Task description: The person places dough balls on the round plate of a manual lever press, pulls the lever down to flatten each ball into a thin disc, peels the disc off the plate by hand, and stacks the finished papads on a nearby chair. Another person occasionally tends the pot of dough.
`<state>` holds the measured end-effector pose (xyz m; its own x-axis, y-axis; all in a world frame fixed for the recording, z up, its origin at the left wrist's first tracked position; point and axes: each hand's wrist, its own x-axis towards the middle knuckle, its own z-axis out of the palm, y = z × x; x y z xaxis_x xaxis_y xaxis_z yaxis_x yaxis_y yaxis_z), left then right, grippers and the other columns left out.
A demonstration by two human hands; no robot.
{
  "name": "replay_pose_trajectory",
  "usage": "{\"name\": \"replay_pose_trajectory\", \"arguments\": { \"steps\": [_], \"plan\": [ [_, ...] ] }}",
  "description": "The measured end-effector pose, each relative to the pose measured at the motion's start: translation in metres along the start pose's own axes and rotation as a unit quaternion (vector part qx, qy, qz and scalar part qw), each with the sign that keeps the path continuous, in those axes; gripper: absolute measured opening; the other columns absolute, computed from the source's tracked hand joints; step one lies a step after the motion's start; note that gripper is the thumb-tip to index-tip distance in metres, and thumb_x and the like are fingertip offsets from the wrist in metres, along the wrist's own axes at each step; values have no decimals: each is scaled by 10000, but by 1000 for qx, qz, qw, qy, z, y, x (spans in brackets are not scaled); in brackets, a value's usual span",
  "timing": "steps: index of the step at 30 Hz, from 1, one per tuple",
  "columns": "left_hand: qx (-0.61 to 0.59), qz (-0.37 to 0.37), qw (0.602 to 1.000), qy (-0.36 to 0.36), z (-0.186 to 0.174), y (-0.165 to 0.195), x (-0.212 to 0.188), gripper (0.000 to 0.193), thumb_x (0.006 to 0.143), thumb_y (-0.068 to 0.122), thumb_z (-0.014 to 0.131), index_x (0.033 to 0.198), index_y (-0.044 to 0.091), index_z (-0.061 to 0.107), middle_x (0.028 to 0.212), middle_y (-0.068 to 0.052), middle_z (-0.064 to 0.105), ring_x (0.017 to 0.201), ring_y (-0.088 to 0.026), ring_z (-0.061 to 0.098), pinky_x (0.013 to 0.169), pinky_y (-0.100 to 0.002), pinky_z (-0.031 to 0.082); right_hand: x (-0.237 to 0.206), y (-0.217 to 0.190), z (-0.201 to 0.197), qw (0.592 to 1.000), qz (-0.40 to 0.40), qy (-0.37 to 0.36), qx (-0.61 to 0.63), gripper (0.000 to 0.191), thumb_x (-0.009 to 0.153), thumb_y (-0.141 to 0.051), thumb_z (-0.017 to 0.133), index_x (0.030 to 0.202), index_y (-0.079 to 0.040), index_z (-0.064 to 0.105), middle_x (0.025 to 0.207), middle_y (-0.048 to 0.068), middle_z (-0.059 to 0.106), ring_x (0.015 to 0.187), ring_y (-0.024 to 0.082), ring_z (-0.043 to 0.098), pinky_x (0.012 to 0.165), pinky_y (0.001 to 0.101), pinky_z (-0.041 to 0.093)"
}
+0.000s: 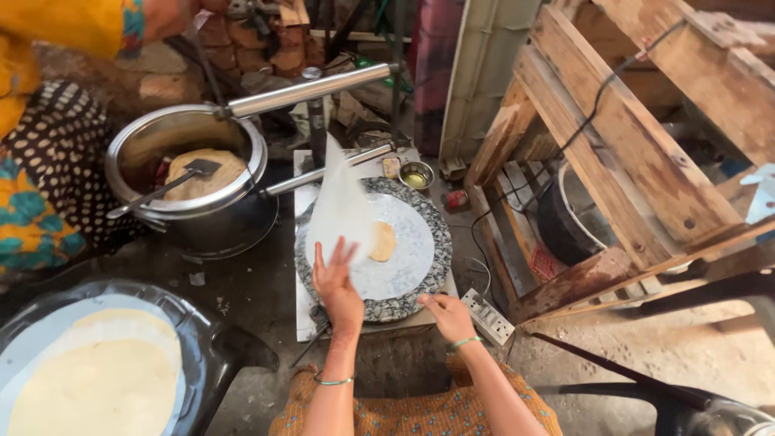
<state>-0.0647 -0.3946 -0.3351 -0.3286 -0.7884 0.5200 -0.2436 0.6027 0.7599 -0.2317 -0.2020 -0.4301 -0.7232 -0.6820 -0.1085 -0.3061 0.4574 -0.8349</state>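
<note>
— While we look down at the round stone press plate (401, 300), what is the biggest thing near it?

— Left of the plate and nearer to us lies a black tray (206, 355) with a stack of pale flat breads (101, 379). Beyond that, still left of the plate, stands a steel pot (190, 173); a flat bread and a black spatula (173, 184) lie in it. A long steel lever (311, 87) runs above the plate's far edge, and right of the plate leans a wooden frame (630, 137).

— And on the plate itself?

— We see a thin white sheet (343, 211) lifted off the plate's left half, standing up and curling. A small flattened dough disc (383, 241) lies near the plate's middle, just right of the sheet. Behind the plate sits a little metal bowl (416, 174) of yellowish liquid.

— Our hands?

— Our left hand (337, 282) is at the plate's near left edge, fingers spread against the sheet's lower edge; whether they pinch it we cannot tell. Our right hand (446, 313) rests at the plate's near right rim, fingers curled together on the edge. Just right of it lies a white socket strip (489, 317).
</note>
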Motion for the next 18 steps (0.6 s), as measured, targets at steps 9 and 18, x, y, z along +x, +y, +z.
{"name": "replay_pose_trajectory", "arguments": {
  "steps": [9, 18],
  "plan": [
    [154, 29, 963, -221, 58, -25, -38, 577, 876, -38, 559, 1344, 279, 679, 1592, -121, 405, 1549, -387, 151, 1216, -613, 128, 41, 15, 9, 996, 52, -61, -38, 521, 947, -482, 679, 858, 27, 739, 658, 152, 608, 618, 209, 532, 628, 388, 458],
    [194, 14, 942, -272, 73, -11, -41, 844, 978, 543, 526, 1554, -26, 287, 1679, -205, 199, 1561, -380, 64, 1208, -560, 50, 55, 14, 2, 997, 63, -32, 31, 398, 885, -427, 692, 894, -40, 783, 650, 75, 691, 592, 168, 625, 608, 353, 493]
  ]
}}
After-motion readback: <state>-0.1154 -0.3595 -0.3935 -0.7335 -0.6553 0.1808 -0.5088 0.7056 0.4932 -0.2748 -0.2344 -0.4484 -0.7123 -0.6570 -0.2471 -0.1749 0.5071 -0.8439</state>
